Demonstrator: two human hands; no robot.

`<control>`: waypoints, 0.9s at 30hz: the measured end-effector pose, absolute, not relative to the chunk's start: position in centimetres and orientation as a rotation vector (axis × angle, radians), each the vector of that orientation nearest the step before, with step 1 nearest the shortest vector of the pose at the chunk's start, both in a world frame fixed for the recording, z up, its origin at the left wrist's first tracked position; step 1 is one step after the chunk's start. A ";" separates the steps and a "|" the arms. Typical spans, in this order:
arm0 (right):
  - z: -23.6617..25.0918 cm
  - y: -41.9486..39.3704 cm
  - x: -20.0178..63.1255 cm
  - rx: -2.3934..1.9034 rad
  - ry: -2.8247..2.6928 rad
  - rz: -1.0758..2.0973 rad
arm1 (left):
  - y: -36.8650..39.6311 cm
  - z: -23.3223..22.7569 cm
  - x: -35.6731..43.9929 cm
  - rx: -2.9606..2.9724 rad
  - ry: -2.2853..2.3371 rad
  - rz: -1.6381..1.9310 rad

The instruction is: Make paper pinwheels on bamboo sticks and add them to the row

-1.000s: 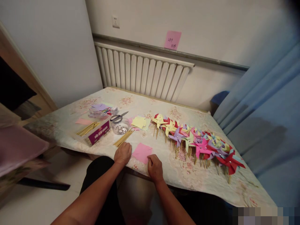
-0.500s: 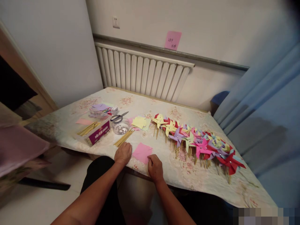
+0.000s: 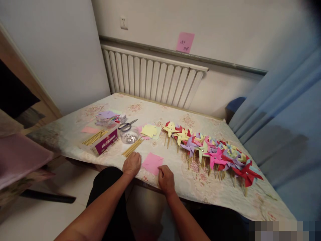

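While both hands rested at the tabletop's near edge, left hand (image 3: 131, 164) lay flat beside the pink paper square (image 3: 152, 163); right hand (image 3: 166, 179) pinched its corner; align edges squarely before creasing

Left hand (image 3: 131, 164) and right hand (image 3: 166, 179) flanking pink paper square (image 3: 152, 163), pinwheels (image 3: 210, 150) nearby

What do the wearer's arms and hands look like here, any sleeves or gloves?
Both forearms are bare to the frame edge, with no sleeves in view. The left hand and right hand wear no gloves; no rings, watch or markings show. Fingers are mostly hidden from view.
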State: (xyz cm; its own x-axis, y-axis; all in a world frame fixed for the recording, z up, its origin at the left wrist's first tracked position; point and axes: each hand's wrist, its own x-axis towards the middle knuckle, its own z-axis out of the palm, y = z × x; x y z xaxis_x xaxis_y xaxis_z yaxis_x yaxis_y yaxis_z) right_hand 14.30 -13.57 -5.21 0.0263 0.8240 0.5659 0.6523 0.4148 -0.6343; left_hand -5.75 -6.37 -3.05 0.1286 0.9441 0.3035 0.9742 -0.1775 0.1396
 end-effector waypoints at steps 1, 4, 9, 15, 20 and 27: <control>-5.2 -13.6 14.3 -1.302 -1.690 0.219 | -6.4 -3.0 -5.7 -2.290 -1.957 -0.497; -5.2 -13.5 14.3 -1.307 -1.691 0.214 | -6.4 -2.9 -5.7 -2.293 -1.967 -0.492; -5.1 -13.6 14.3 -1.306 -1.692 0.213 | -6.5 -2.9 -5.7 -2.290 -1.977 -0.491; -5.3 -13.5 14.3 -1.311 -1.690 0.217 | -6.4 -3.0 -5.8 -2.297 -1.968 -0.520; -5.3 -13.5 14.3 -1.317 -1.691 0.224 | -6.3 -3.2 -5.8 -2.299 -1.965 -0.530; -5.1 -13.6 14.2 -1.317 -1.692 0.209 | -6.4 -3.1 -5.8 -2.287 -1.961 -0.508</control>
